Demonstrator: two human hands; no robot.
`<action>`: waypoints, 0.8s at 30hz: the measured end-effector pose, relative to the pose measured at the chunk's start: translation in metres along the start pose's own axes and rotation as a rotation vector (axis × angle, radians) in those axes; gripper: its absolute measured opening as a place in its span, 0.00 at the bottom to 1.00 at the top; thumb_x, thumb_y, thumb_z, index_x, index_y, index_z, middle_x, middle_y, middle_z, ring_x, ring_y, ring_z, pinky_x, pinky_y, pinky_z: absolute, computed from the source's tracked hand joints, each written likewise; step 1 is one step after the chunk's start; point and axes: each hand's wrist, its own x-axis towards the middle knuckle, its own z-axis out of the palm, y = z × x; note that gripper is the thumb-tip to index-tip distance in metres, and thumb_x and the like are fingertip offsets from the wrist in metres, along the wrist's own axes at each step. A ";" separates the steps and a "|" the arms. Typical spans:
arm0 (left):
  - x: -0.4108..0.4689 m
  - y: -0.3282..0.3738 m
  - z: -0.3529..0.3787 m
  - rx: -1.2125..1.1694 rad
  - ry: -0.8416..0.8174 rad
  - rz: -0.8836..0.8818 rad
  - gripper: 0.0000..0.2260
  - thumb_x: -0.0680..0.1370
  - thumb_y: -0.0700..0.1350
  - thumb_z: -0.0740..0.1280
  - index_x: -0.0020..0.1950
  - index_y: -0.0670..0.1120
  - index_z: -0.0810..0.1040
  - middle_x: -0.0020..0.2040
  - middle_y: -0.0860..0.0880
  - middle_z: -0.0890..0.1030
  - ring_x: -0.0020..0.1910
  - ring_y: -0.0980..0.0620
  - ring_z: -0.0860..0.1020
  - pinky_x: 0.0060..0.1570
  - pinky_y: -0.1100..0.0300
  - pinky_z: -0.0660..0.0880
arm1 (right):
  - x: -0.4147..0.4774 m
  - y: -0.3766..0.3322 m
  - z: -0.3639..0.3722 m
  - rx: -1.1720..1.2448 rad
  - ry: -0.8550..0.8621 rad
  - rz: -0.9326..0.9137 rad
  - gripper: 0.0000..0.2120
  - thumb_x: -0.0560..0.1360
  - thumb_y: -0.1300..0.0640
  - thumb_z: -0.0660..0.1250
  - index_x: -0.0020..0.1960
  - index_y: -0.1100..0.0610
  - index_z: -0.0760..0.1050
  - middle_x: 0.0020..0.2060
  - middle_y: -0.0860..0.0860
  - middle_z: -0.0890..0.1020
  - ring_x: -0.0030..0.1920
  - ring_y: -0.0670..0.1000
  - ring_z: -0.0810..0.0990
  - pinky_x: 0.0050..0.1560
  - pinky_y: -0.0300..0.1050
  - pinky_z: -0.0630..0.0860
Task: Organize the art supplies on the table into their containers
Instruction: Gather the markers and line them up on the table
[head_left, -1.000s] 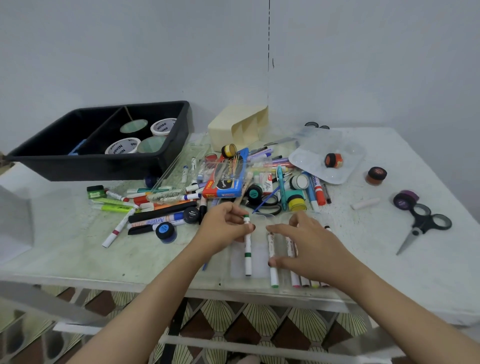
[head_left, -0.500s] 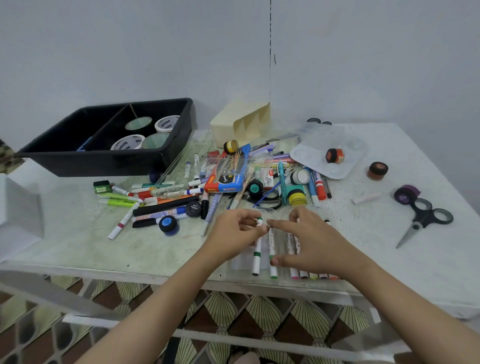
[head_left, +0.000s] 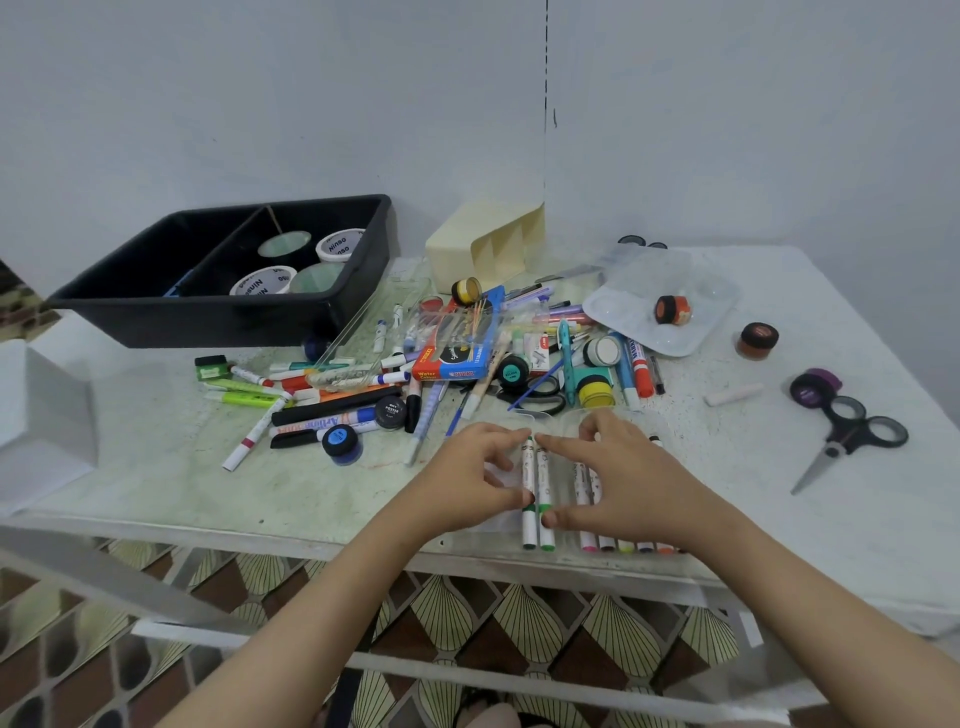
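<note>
A white marker with a dark green tip (head_left: 529, 525) lies in a clear flat marker case (head_left: 540, 413) at the table's front edge. My left hand (head_left: 465, 475) pinches this marker from the left. It lies right beside a light green marker (head_left: 545, 532). My right hand (head_left: 623, 478) rests spread over the case, index finger straight along the markers' tops and thumb by their lower ends. Several more markers (head_left: 626, 545) with coloured tips line up under that hand.
A heap of markers, pens and paint pots (head_left: 322, 410) and a watercolour box (head_left: 457, 353) lie beyond my hands. A black tray (head_left: 208, 322) with tape rolls stands back left, with a cream organiser (head_left: 483, 244) beside it. A clear palette (head_left: 623, 306) and scissors (head_left: 847, 441) lie right.
My left hand has carried the dark green marker rightward and laid it straight against the light green one in the case. My right hand has stayed on the case.
</note>
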 end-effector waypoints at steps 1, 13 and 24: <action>0.000 0.000 -0.001 0.020 -0.008 0.013 0.30 0.71 0.40 0.73 0.71 0.48 0.68 0.60 0.53 0.70 0.51 0.59 0.74 0.52 0.62 0.77 | 0.000 0.000 0.000 0.000 -0.001 0.000 0.38 0.67 0.32 0.66 0.73 0.37 0.57 0.56 0.46 0.62 0.55 0.45 0.62 0.49 0.40 0.64; 0.004 0.000 -0.007 0.326 -0.156 0.058 0.33 0.72 0.50 0.73 0.73 0.46 0.65 0.72 0.53 0.63 0.55 0.53 0.74 0.53 0.59 0.76 | 0.001 0.000 -0.001 -0.014 -0.014 0.001 0.38 0.67 0.30 0.64 0.73 0.38 0.56 0.55 0.47 0.62 0.55 0.46 0.62 0.49 0.41 0.63; -0.002 -0.005 -0.006 0.271 -0.221 0.049 0.40 0.71 0.47 0.73 0.77 0.49 0.55 0.74 0.55 0.58 0.61 0.61 0.65 0.50 0.73 0.66 | -0.001 -0.001 -0.003 -0.044 -0.036 -0.008 0.39 0.67 0.31 0.64 0.74 0.39 0.55 0.57 0.48 0.62 0.59 0.48 0.63 0.50 0.41 0.63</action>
